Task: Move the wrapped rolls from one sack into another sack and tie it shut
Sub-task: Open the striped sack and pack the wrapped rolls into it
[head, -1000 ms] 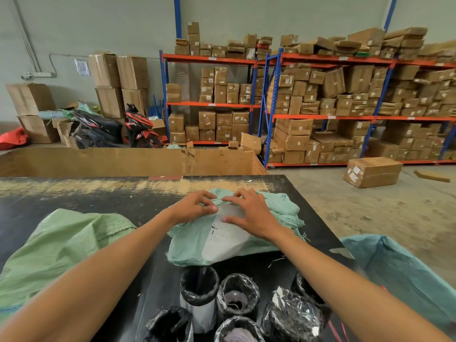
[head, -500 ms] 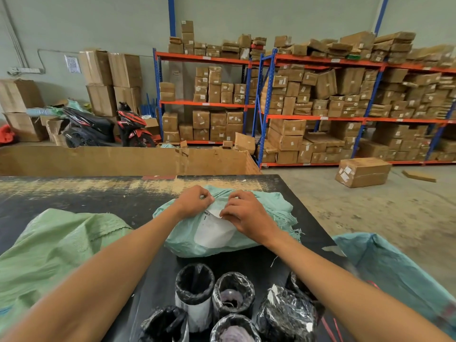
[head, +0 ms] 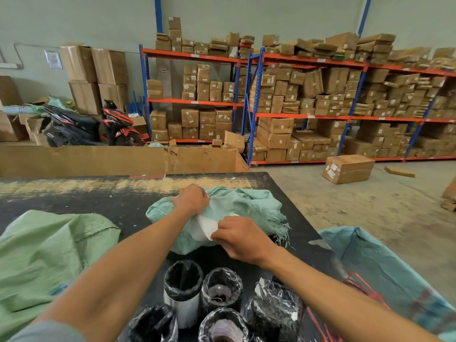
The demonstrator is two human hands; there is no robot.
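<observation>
Wrapped rolls in black plastic film (head: 183, 290) stand at bottom centre. At centre frame, left hand (head: 191, 199) grips crumpled teal woven sack (head: 246, 206); right hand (head: 238, 236) pinches its white label (head: 204, 225). Peel slowly, keeping the sack pinned.

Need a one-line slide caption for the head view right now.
Left hand grips the teal sack while right hand peels its white label; wrapped rolls wait nearby.

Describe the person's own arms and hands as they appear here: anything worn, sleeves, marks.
Both forearms are bare from the wrists back toward the elbows. The left hand and the right hand wear no gloves, and no rings, watch or bands show at either wrist. The only clothing visible is a grey sleeve at the bottom left corner, on the left upper arm. No marks or tattoos can be made out.
</observation>
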